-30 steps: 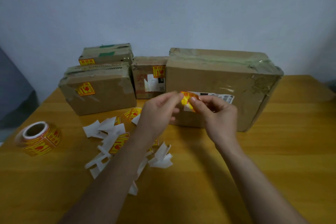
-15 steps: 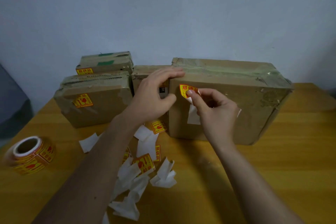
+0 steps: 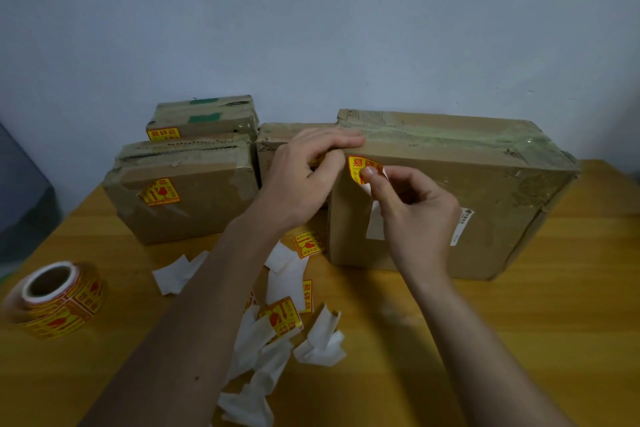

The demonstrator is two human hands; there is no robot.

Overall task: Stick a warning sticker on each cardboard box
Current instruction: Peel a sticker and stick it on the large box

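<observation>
A large cardboard box (image 3: pixel 485 204) stands at the right on the wooden table. A yellow and red warning sticker (image 3: pixel 358 166) lies against the top left of its front face, its white backing strip hanging below. My right hand (image 3: pixel 412 208) pinches the sticker, thumb on its face. My left hand (image 3: pixel 304 177) rests on the box's top left corner, fingers curled over the edge. To the left stand three smaller boxes: a front one (image 3: pixel 194 198) with a sticker, a rear one (image 3: pixel 204 118) with a sticker, and a middle one (image 3: pixel 277 146) mostly hidden by my left hand.
A roll of warning stickers (image 3: pixel 55 298) lies at the table's left edge. Several white backing scraps (image 3: pixel 287 329) and loose stickers are scattered on the table (image 3: pixel 519 340) between my arms. A pale wall rises behind the boxes.
The sticker went from mid-air in both hands to the big box's front face. My left hand let go of it and moved up onto the box's top left corner.
</observation>
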